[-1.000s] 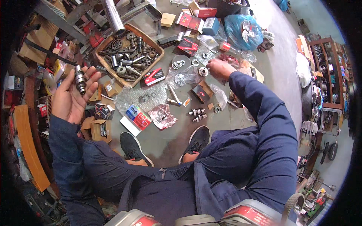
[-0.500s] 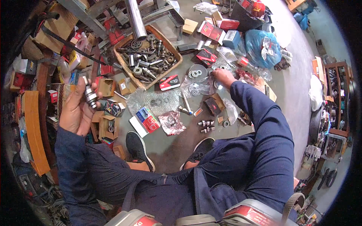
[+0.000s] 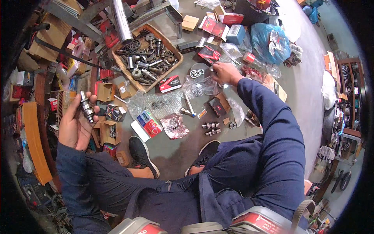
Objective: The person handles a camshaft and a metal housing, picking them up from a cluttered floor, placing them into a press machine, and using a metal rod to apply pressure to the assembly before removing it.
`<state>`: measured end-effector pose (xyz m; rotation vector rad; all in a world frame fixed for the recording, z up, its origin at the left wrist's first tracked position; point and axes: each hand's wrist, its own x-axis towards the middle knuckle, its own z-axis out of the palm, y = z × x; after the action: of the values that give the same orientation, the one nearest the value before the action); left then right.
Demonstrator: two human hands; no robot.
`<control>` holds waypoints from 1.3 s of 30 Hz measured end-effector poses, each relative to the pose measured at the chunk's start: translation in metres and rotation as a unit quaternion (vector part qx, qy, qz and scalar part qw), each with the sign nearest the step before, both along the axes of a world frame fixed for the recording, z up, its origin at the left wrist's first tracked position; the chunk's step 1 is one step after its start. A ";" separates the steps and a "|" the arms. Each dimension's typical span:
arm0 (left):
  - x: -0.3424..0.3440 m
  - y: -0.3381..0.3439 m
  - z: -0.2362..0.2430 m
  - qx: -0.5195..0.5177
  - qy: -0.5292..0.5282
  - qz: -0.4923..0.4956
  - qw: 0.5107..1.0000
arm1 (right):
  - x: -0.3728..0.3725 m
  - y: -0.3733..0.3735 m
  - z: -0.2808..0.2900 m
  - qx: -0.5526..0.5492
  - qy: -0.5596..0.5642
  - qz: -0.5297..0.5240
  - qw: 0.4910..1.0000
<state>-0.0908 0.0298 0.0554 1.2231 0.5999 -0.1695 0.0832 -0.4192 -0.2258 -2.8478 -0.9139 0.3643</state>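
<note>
My left hand (image 3: 75,128), raised at the left, is closed around a short metal camshaft (image 3: 87,108) that tilts upward between thumb and fingers. Out over the floor, my right hand (image 3: 228,73) has its fingers pressed together, and whatever they hold is hidden. Beside its fingertips lie several ring bearings (image 3: 197,73) and a clear plastic bag (image 3: 198,88) with round metal parts. Two more camshafts (image 3: 211,128) lie side by side on the floor near my right shoe. A small bearing (image 3: 232,125) rests to their right.
A wooden tray (image 3: 180,59) full of metal parts stands at the back left. Bubble wrap (image 3: 174,102), a white-and-red box (image 3: 146,125) and a torn pink packet (image 3: 174,126) lie ahead of my shoes. A blue plastic bag (image 3: 265,41) sits back right; cartons crowd the left.
My right hand has drawn slightly left and nearer the ring bearings. The camshaft in my left hand has tilted and turned a little. The whole view has shifted slightly.
</note>
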 end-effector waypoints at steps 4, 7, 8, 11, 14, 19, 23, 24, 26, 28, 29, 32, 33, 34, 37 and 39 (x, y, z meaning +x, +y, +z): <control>0.002 -0.005 0.001 0.002 0.008 0.001 1.000 | -0.008 0.007 -0.006 0.035 -0.015 0.116 0.992; 0.000 -0.002 0.000 0.001 -0.002 -0.003 1.000 | -0.013 0.013 -0.013 0.015 -0.007 0.125 0.992; -0.001 0.000 -0.001 -0.004 -0.003 -0.004 1.000 | -0.012 0.014 -0.017 0.005 -0.003 0.129 0.992; -0.004 0.005 -0.003 -0.011 -0.007 -0.008 1.000 | -0.016 0.025 -0.010 0.013 0.002 0.120 0.993; -0.007 0.006 0.000 -0.012 -0.011 -0.004 1.000 | -0.023 0.050 0.015 0.038 -0.015 0.136 0.990; -0.008 0.002 0.001 -0.024 -0.020 -0.008 0.999 | -0.035 0.118 0.028 0.136 -0.088 0.202 0.966; -0.013 0.004 -0.005 -0.037 -0.014 -0.019 0.999 | -0.024 0.149 0.002 0.114 -0.033 0.195 0.974; -0.014 0.005 -0.007 -0.035 -0.009 -0.014 0.999 | -0.016 0.147 -0.006 0.115 -0.033 0.195 0.973; -0.019 0.009 -0.007 -0.029 -0.003 -0.002 1.000 | -0.011 0.152 0.005 0.174 0.070 0.134 0.973; -0.023 0.012 -0.007 -0.031 -0.004 0.001 1.000 | -0.009 0.146 0.008 0.219 0.079 0.114 0.966; -0.024 0.013 -0.007 -0.031 -0.004 0.001 1.000 | -0.006 0.143 0.005 0.234 0.090 0.103 0.963; -0.026 0.017 -0.007 -0.030 0.004 0.010 0.999 | -0.005 0.140 0.005 0.241 0.113 0.103 0.958; -0.027 0.018 -0.008 -0.030 0.004 0.010 0.999 | -0.007 0.140 0.003 0.241 0.113 0.102 0.959; -0.026 0.018 -0.009 -0.031 0.003 0.009 0.999 | -0.008 0.140 0.003 0.239 0.112 0.101 0.959; -0.022 0.013 -0.009 -0.013 0.010 -0.002 1.000 | -0.011 0.136 0.003 0.260 0.124 0.071 0.955; -0.022 0.010 -0.005 -0.011 0.008 -0.004 1.000 | -0.011 0.137 0.003 0.261 0.124 0.080 0.954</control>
<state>-0.1133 0.0399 0.0507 1.2036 0.6059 -0.1923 0.0726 -0.2821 -0.2227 -2.2020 -1.0109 0.4142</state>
